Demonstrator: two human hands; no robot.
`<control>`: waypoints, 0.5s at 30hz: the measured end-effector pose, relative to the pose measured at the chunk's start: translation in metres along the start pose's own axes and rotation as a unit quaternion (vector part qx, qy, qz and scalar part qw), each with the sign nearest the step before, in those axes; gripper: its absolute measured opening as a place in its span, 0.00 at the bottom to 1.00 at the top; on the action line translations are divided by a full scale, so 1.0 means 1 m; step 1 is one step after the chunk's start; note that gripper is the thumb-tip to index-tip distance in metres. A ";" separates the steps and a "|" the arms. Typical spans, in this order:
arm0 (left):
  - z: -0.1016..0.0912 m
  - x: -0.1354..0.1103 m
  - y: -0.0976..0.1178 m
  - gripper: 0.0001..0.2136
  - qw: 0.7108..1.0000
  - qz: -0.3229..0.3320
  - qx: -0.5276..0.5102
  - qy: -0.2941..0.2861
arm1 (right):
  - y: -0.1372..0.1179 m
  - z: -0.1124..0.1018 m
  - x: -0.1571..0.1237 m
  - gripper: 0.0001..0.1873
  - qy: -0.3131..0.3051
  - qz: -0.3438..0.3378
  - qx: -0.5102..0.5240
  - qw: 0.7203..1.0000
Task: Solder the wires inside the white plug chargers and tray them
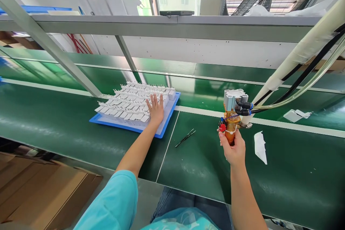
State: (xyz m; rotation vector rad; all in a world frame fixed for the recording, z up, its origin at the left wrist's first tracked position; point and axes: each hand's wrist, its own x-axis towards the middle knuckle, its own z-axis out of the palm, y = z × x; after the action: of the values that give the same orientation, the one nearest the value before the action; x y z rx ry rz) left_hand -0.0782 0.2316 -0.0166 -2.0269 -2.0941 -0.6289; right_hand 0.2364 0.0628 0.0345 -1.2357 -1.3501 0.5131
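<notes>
My left hand [156, 109] reaches over a blue tray [161, 134] with its fingers spread. Rows of small white plastic parts [126, 102] with thin prongs stand on the tray. The fingers lie over the right side of these rows; whether they touch a part I cannot tell. My right hand [234, 147] is wrapped round the lower end of an orange pneumatic device [231, 125]. This device has a grey block [235, 97] on top, a red knob [222, 128] at its left and air hoses at its right. Black tweezers [185, 138] lie between my hands.
A pale wrapped post [291, 61] with black and clear hoses slants up at the right. Torn white paper [260, 147] and a white part [296, 115] lie right of the device. Metal struts [59, 50] cross the left. Cardboard [40, 190] stands at lower left.
</notes>
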 end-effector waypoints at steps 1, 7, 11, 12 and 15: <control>0.000 0.000 0.001 0.37 1.000 0.005 0.004 0.009 | 0.002 -0.002 0.000 0.14 -0.018 -0.002 0.025 1.000; -0.012 -0.010 0.012 0.26 0.992 0.100 -0.046 0.055 | 0.006 -0.011 0.003 0.17 -0.136 -0.021 0.125 0.982; -0.019 -0.046 0.044 0.17 0.966 0.183 -0.170 -0.063 | 0.003 -0.016 0.011 0.31 -0.163 0.007 0.177 0.971; -0.020 -0.057 0.053 0.16 0.956 0.193 -0.188 -0.113 | 0.005 -0.019 0.015 0.34 -0.165 0.021 0.187 0.968; -0.018 -0.085 0.074 0.16 0.940 0.189 -0.174 -0.224 | 0.020 -0.029 0.033 0.41 -0.192 0.074 0.207 0.956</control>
State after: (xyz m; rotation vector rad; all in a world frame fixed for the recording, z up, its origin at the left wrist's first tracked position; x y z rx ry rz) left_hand -0.0027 0.1461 -0.0199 -2.9136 -1.7940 -0.5348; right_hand 0.2770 0.0877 0.0386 -0.9196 -1.3792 1.1291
